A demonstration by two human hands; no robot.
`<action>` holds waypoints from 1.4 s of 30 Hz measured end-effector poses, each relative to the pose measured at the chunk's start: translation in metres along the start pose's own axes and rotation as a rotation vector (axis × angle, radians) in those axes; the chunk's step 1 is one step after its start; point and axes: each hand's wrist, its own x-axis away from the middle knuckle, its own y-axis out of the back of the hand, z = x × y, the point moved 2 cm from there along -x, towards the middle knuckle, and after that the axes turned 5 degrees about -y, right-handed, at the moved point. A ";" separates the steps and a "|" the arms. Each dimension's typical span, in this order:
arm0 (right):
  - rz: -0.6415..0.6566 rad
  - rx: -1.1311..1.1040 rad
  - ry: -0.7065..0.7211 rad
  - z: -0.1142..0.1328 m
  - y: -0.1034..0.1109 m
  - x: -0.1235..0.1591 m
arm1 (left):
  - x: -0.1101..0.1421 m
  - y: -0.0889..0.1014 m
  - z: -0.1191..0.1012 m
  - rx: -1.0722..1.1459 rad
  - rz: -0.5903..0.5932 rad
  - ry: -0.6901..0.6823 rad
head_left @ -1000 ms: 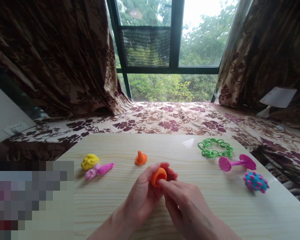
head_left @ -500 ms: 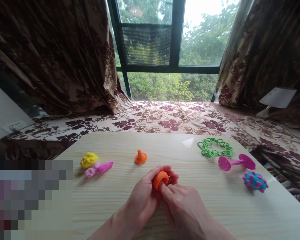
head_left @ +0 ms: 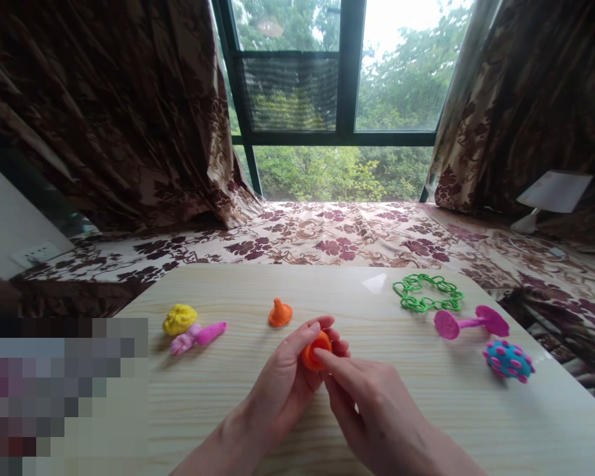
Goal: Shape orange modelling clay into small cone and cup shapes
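My left hand [head_left: 285,373] cups a small hollow piece of orange clay [head_left: 308,357], its fingers curled around the far side and its thumb along the top rim. My right hand [head_left: 377,403] reaches in from the right with the index finger pressed into the hollow. The other right fingers are bent beneath, and their contact with the clay is partly hidden. Beyond the hands, an orange clay cone with a wide brim [head_left: 280,313], shaped like a pointed hat, stands on the light wooden table [head_left: 238,396].
At left lie a yellow clay lump [head_left: 179,319] and a pink clay piece [head_left: 198,336]. On the right are a green clay chain ring [head_left: 428,293], a magenta dumbbell-shaped piece [head_left: 472,322] and a blue lump with pink dots [head_left: 508,361]. A lamp [head_left: 554,192] stands farther back.
The orange clay in my left hand has turned so its hollow faces more upward. My right hand has shifted slightly right, its index finger now reaching over the rim. The table pieces stay put.
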 end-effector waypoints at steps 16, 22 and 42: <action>0.165 0.221 0.033 0.001 -0.041 0.003 | -0.002 0.005 0.005 -0.066 -0.168 -0.145; 0.065 -0.267 -0.128 0.001 -0.012 -0.003 | -0.002 -0.003 -0.001 0.060 -0.088 -0.074; 0.147 0.277 0.011 -0.008 -0.015 0.001 | -0.002 0.003 0.005 0.051 -0.122 0.077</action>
